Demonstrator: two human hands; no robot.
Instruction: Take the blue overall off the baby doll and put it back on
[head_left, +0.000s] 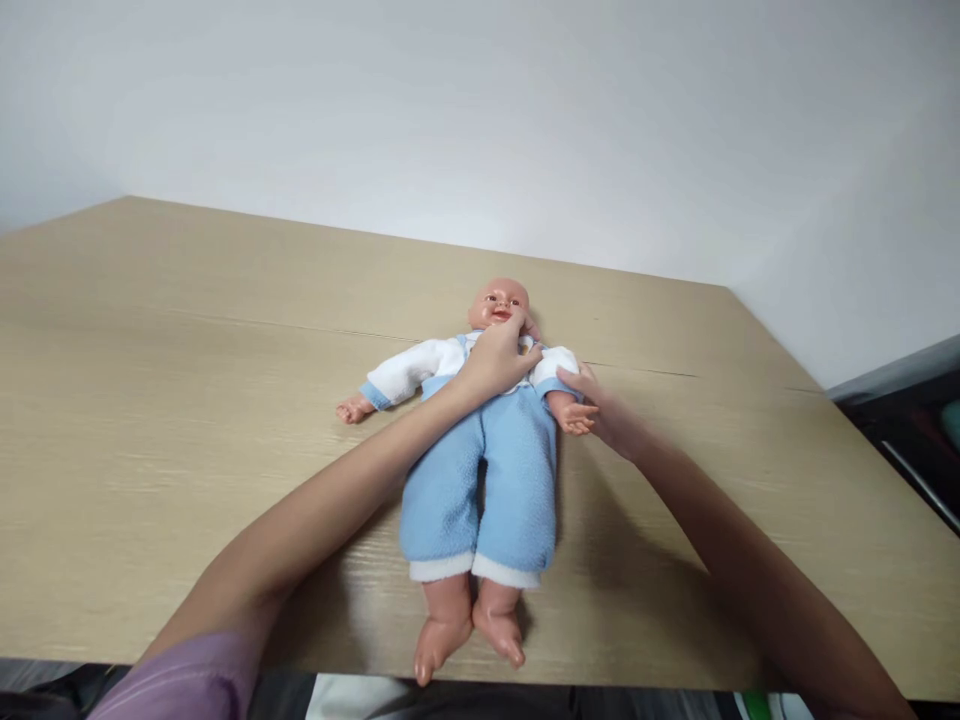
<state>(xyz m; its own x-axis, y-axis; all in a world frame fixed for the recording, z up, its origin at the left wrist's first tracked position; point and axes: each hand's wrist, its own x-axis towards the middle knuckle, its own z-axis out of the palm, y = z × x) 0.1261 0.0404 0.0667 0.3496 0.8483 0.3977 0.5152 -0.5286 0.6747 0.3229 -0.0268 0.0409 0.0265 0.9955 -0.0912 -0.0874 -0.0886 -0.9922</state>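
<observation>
A baby doll (478, 490) lies on its back on the wooden table, head away from me and bare feet at the near edge. It wears a white and light-blue fleece top (420, 368) and blue trousers with white hems. My left hand (501, 355) reaches across its chest, fingers and thumb closed at the top near the collar and shoulder; part of the grip is hidden. At the doll's arm on the right, my right hand (600, 405) holds the sleeve (556, 370) near its blue cuff, thumb on top and fingers mostly behind. The doll's other arm lies stretched out leftward.
The pale wooden table (187, 420) spreads wide on both sides, with a thin seam running across it behind the doll's shoulders. A plain white wall (465, 120) rises at the back. Beyond the right edge stands a dark object (907, 420).
</observation>
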